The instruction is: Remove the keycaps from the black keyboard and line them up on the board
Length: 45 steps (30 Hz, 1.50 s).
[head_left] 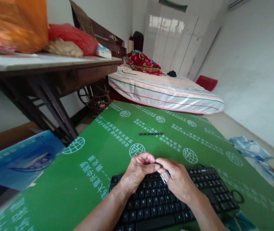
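Evidently, close fingertip work is in hand above one black keyboard. Two hands meet over its far edge: the right hand curls around one slim silver piece; whether the left hand grips anything, I cannot tell. A steady, fine pinch seems called for next. Beyond the keyboard, one row of small dark pieces, perhaps seven or eight, lies on the green bench; farther beyond it is one bed.

A striped mattress lies before a glossy white wardrobe.
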Motion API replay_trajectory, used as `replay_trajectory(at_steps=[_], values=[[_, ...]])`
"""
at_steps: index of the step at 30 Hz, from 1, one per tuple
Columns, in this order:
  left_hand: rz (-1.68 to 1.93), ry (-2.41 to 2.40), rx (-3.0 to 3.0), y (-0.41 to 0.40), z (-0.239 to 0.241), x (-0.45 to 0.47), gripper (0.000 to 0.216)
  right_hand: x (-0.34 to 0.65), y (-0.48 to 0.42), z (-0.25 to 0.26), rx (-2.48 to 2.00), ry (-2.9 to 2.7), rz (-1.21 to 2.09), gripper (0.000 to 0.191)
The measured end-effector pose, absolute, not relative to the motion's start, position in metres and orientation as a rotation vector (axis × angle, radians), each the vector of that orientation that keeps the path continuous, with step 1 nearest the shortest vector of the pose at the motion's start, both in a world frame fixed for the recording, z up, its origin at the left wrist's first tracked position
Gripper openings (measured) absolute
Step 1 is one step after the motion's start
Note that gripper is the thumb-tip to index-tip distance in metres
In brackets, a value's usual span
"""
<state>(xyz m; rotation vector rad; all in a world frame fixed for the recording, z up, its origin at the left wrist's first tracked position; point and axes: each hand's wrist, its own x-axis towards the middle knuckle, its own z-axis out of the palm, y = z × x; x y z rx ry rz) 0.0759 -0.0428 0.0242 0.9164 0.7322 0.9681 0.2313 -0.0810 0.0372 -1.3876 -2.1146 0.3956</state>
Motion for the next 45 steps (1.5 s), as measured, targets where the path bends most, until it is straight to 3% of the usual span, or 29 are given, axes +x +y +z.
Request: replay_trajectory(at_steps=[13,17,25,45], values=[[0.977,0.804,1.004,-0.041,0.026,0.076,0.018,0.261,-0.019,0.055,-1.527,-2.048,0.779,0.013],[0.92,0.863,1.057,-0.042,0.028,0.076,0.019,0.293,0.035,0.037,-1.846,-2.001,0.614,0.013],[0.832,0.917,1.108,-0.041,0.02,0.077,0.022,0.316,0.098,0.017,-1.992,-2.012,0.566,0.015],[0.74,0.957,1.165,-0.044,0.024,0.077,0.021,0.306,0.115,0.02,-2.076,-2.193,0.472,0.014]])
